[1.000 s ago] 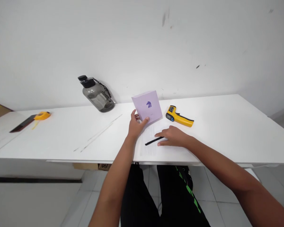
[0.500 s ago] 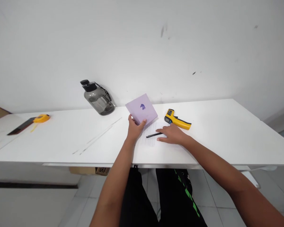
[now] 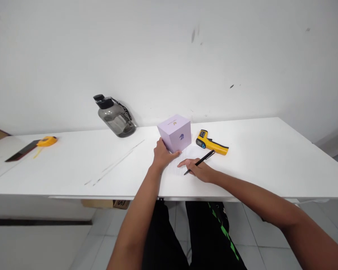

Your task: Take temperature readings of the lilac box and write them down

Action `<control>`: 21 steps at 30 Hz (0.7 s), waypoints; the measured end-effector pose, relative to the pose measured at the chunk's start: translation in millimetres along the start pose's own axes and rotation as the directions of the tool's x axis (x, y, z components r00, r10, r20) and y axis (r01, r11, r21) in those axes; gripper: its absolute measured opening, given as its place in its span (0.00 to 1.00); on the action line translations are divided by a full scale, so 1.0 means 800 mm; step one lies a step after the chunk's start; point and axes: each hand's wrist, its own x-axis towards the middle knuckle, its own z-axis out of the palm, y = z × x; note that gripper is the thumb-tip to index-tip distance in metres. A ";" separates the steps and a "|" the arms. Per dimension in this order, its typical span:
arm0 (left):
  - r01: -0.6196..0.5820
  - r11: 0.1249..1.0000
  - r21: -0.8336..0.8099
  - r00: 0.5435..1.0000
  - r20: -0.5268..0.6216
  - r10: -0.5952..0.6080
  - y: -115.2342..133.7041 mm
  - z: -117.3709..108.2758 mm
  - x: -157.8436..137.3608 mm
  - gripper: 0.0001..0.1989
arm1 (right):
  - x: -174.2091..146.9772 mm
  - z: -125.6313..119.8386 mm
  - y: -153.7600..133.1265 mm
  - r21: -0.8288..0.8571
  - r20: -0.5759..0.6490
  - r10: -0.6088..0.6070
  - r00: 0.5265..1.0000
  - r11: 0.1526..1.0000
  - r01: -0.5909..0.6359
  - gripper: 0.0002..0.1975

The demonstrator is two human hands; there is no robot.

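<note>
A pale purple box (image 3: 173, 133) with a dark blue emblem on its front is in the grasp of my left hand (image 3: 163, 154), thumb along its lower front edge. Between the fingers of my right hand (image 3: 198, 170) is a black pen (image 3: 205, 157), slanted with its tip down to the left. Under both hands lies a sheet of paper (image 3: 174, 169) with faint lines of writing, partly covered. Just beyond the right hand rests a yellow and black infrared thermometer (image 3: 214, 145), which that hand does not hold.
A grey see-through bottle (image 3: 116, 120) with a black cap leans against the wall at the back. On the left are an orange tape measure (image 3: 47, 141) and a dark flat blade-like piece (image 3: 22, 151). The white table's (image 3: 124, 191) front edge runs before my legs.
My right hand has picked the pen up off the paper and shifted slightly toward me. My left hand has turned the box, so its top and two sides now show.
</note>
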 end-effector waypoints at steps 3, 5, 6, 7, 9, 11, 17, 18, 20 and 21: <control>0.000 1.000 -0.012 1.000 0.004 0.000 0.001 -0.001 -0.002 0.51 | 0.001 0.004 -0.003 0.048 0.062 0.127 0.990 0.990 -0.130 0.14; 0.004 1.000 -0.022 1.000 0.007 -0.003 0.003 -0.002 -0.003 0.52 | 0.003 0.001 -0.005 0.074 0.071 0.153 0.986 0.985 -0.158 0.12; 0.004 1.000 -0.026 1.000 0.010 -0.004 0.004 -0.002 -0.004 0.52 | 0.005 -0.001 -0.006 0.085 0.071 0.161 0.984 0.982 -0.167 0.12; 0.004 1.000 -0.029 1.000 0.013 -0.004 0.004 -0.003 -0.004 0.52 | 0.006 -0.004 -0.007 0.090 0.069 0.168 0.983 0.981 -0.174 0.11; 0.004 1.000 -0.028 1.000 0.017 -0.003 0.006 -0.003 -0.004 0.53 | 0.008 -0.009 -0.010 0.084 0.069 0.183 0.981 0.978 -0.189 0.10; 0.003 1.000 -0.024 1.000 0.014 -0.002 0.006 -0.003 -0.004 0.52 | 0.010 -0.013 -0.012 0.072 0.075 0.198 0.977 0.976 -0.204 0.10; 0.001 0.999 -0.037 1.000 0.013 -0.001 0.004 -0.002 -0.004 0.52 | 0.012 -0.021 -0.017 0.023 0.102 0.240 0.965 0.970 -0.243 0.09; 0.000 0.999 -0.042 1.000 0.015 0.000 0.004 -0.001 -0.004 0.52 | 0.012 -0.024 -0.018 0.009 0.102 0.251 0.963 0.967 -0.253 0.09; 0.001 0.999 -0.050 1.000 0.017 0.000 0.002 -0.001 -0.004 0.52 | 0.012 -0.030 -0.021 -0.017 0.085 0.271 0.959 0.963 -0.270 0.08; 0.000 0.999 -0.052 1.000 0.016 0.001 0.002 -0.001 -0.004 0.52 | 0.012 -0.032 -0.022 -0.028 0.071 0.275 0.959 0.961 -0.274 0.08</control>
